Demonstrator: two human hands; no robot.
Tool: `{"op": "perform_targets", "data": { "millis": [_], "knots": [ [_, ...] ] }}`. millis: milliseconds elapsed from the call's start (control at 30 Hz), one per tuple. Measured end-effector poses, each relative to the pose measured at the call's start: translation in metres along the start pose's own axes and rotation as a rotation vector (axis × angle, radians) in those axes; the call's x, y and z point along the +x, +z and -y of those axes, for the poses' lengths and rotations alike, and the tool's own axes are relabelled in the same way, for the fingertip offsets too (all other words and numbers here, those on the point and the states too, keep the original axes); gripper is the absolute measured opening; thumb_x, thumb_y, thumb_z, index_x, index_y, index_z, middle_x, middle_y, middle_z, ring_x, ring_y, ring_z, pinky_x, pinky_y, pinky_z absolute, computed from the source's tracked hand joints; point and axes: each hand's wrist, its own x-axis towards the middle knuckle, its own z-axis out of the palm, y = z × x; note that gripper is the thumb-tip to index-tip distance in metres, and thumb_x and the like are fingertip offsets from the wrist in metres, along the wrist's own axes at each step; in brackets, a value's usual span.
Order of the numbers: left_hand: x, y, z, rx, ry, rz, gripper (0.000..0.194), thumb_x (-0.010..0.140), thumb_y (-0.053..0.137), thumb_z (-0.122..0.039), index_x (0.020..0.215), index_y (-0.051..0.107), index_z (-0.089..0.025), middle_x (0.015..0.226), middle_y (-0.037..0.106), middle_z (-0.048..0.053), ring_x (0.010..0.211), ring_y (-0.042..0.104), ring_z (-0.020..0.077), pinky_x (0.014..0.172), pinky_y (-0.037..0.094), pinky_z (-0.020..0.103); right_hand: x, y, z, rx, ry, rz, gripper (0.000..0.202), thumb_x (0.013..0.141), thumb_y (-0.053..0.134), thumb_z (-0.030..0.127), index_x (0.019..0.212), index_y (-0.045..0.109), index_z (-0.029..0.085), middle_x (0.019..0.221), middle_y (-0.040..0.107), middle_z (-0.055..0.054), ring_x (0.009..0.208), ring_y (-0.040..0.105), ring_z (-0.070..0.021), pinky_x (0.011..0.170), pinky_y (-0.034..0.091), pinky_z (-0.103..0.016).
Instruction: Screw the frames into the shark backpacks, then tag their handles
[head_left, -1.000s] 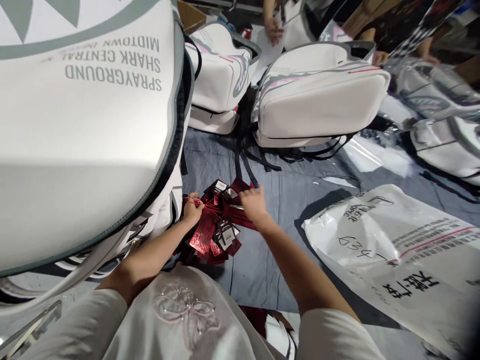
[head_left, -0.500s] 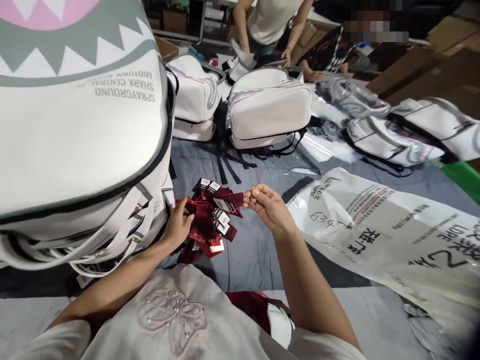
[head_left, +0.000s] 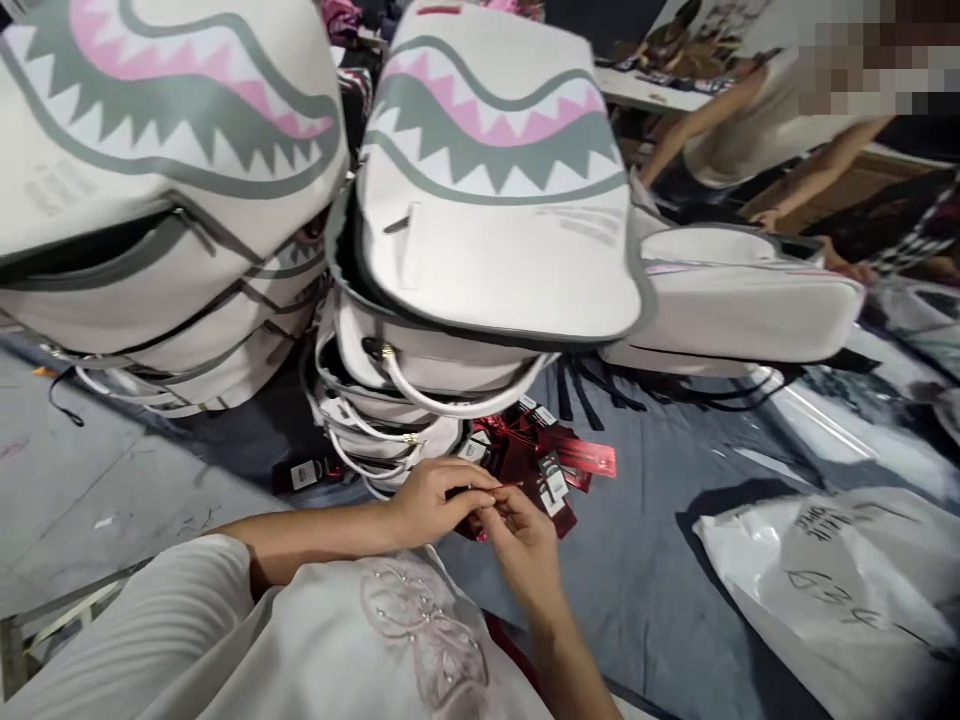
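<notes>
My left hand and my right hand meet low in front of my body. Both have their fingers pinched on a thin red string that runs between them; whatever hangs from it is hidden by the fingers. Just beyond the hands lies a pile of dark red hang tags with white barcode stickers and a shiny red strip. Left of the pile rises a stack of white backpacks with a pink and grey shark-mouth print, its looped handles facing me.
A second stack of white backpacks stands at the left. Another backpack lies on the blue-grey cloth at the back right, a white plastic sack at the right. A dark tag lies apart. Co-workers are across the table.
My view has swung left, bringing both backpack stacks into sight. My right hand has come away from the tag pile's right side; my left hand has left the pile and joined it.
</notes>
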Motion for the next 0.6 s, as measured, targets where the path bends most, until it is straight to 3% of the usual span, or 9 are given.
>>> {"op": "perform_targets", "data": {
  "millis": [100,233,333,400,500,600],
  "knots": [
    [-0.034,-0.054,0.004,0.034,-0.037,-0.076,0.016,0.092,0.06,-0.022,0.094,0.076,-0.02,0.096,0.079,0.006,0.09,0.074,0.0181,0.084,0.06,0.029,-0.002,0.061,0.002,-0.018,-0.011,0.03,0.018,0.087,0.063,0.036,0.084,0.069,0.02,0.075,0.07,-0.002,0.065,0.064,-0.0149,0.063,0.054,-0.026],
    [-0.074,-0.145,0.016,0.144,-0.162,-0.213,0.022,0.095,0.056,-0.028,0.092,0.075,-0.017,0.081,0.078,0.004,0.07,0.072,0.0136,0.068,0.058,0.022,0.001,0.126,0.005,-0.192,-0.048,0.154,0.022,0.093,0.055,0.034,0.1,0.072,0.022,0.098,0.075,-0.007,0.09,0.069,-0.0199,0.078,0.055,-0.03],
    [-0.097,-0.219,0.035,0.287,-0.305,-0.322,0.028,0.097,0.05,-0.03,0.102,0.073,-0.016,0.081,0.076,0.004,0.065,0.068,0.0123,0.061,0.054,0.021,0.001,0.165,-0.008,-0.318,0.04,0.281,0.027,0.094,0.051,0.036,0.102,0.071,0.02,0.102,0.075,-0.009,0.094,0.069,-0.0214,0.079,0.054,-0.03],
    [-0.107,-0.26,0.053,0.387,-0.39,-0.308,0.027,0.096,0.05,-0.029,0.105,0.073,-0.018,0.085,0.076,0.004,0.073,0.069,0.0138,0.067,0.052,0.023,0.0,0.189,-0.023,-0.39,0.139,0.359,0.027,0.091,0.052,0.033,0.106,0.07,0.019,0.096,0.075,-0.009,0.085,0.069,-0.0213,0.075,0.053,-0.03],
    [-0.115,-0.299,0.079,0.497,-0.497,-0.154,0.024,0.091,0.052,-0.022,0.098,0.075,-0.023,0.081,0.076,0.0,0.078,0.069,0.0153,0.071,0.049,0.023,0.0,0.222,-0.045,-0.461,0.238,0.393,0.037,0.084,0.056,0.025,0.118,0.067,0.017,0.078,0.074,-0.005,0.068,0.066,-0.0196,0.065,0.05,-0.029],
    [-0.12,-0.31,0.1,0.556,-0.569,0.021,0.022,0.086,0.055,-0.017,0.085,0.076,-0.024,0.076,0.074,0.0,0.076,0.069,0.0176,0.07,0.046,0.025,0.003,0.246,-0.055,-0.494,0.263,0.383,0.039,0.083,0.056,0.026,0.12,0.066,0.017,0.069,0.069,-0.002,0.059,0.06,-0.0184,0.06,0.046,-0.028]
  ]
}}
